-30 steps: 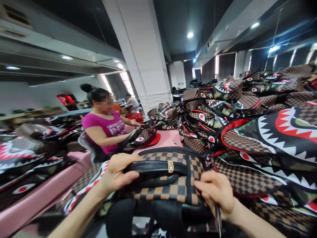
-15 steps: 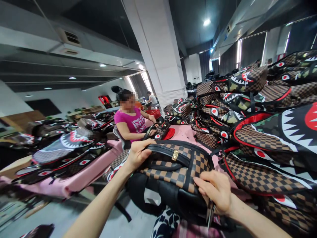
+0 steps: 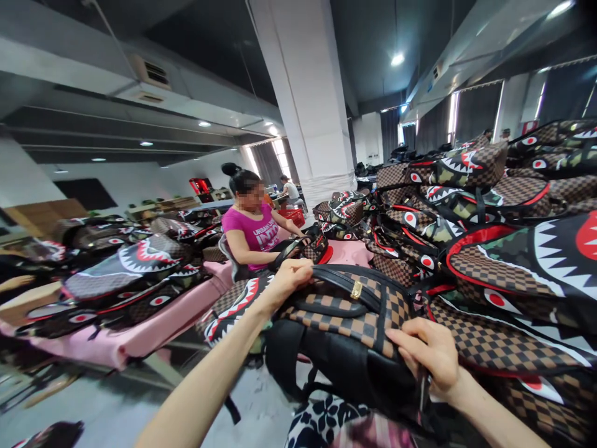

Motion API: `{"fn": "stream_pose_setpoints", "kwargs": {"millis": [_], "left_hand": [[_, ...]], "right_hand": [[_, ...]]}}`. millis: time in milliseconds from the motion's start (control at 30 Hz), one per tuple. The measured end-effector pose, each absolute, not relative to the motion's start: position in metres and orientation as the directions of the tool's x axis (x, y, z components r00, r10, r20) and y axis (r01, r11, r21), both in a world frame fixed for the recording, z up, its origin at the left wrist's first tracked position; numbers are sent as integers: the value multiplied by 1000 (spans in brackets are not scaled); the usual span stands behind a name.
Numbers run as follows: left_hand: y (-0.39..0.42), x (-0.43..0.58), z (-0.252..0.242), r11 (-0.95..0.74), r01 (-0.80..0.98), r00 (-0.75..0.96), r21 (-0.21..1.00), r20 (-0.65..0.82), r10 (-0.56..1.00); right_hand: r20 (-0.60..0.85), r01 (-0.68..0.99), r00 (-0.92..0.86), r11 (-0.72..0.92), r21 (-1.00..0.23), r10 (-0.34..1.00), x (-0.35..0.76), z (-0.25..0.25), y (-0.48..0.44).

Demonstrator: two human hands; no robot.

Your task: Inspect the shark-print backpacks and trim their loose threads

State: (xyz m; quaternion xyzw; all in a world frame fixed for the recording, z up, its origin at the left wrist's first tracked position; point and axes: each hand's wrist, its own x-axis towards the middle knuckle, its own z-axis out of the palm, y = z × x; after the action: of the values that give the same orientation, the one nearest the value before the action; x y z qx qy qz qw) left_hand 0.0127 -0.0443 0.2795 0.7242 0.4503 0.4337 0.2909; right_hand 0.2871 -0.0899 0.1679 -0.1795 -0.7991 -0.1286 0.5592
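Observation:
A brown checkered backpack [image 3: 345, 311] with black straps and a shark-mouth print lies in front of me over the pink table's edge. My left hand [image 3: 291, 277] grips its top left corner by the black handle. My right hand [image 3: 431, 358] is closed on its right side, fingers pressed on the black back panel, and a thin metal tool [image 3: 423, 392] hangs down from that fist.
Stacks of the same shark-print backpacks [image 3: 504, 249] rise at my right and lie along the pink table [image 3: 153, 326] at left. A co-worker in a pink shirt [image 3: 254, 233] sits across, handling another bag. A white pillar [image 3: 310, 99] stands behind. Grey floor shows below left.
The view has swung left and down. My left arm has stretched further out along the backpack's top, and the bag has tilted so that its black back panel shows more.

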Motion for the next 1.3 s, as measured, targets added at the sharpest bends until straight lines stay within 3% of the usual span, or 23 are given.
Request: {"fn": "stream_pose_setpoints", "kwargs": {"millis": [100, 200, 267, 367, 500, 667, 967, 1133, 1300], "left_hand": [[-29, 20, 282, -264, 219, 199, 940, 221, 955], [-16, 30, 286, -143, 43, 255, 989, 128, 959], [-9, 37, 287, -58, -50, 328, 997, 71, 942], [-2, 42, 288, 85, -143, 439, 986, -14, 898], [5, 41, 288, 213, -185, 556, 960, -77, 828], [13, 33, 285, 267, -219, 672, 938, -53, 739], [17, 24, 281, 251, -210, 764, 945, -2, 646], [13, 23, 284, 253, -184, 748, 950, -32, 663], [5, 27, 289, 195, -187, 664, 963, -23, 747]], "right_hand": [[926, 474, -290, 877, -81, 243, 294, 180, -87], [911, 579, -218, 798, -168, 350, 292, 207, -93], [909, 625, -217, 766, -151, 356, 280, 230, -102], [848, 682, -413, 729, 46, 333, 244, 261, -113], [609, 705, -675, 608, 365, 416, 179, 286, -109], [344, 723, -681, 518, 458, 646, 124, 292, -93], [246, 865, -464, 374, 335, 851, 106, 294, -99], [202, 846, -522, 474, 242, 828, 110, 307, -102], [279, 863, -504, 468, 190, 817, 128, 305, -120]]}}
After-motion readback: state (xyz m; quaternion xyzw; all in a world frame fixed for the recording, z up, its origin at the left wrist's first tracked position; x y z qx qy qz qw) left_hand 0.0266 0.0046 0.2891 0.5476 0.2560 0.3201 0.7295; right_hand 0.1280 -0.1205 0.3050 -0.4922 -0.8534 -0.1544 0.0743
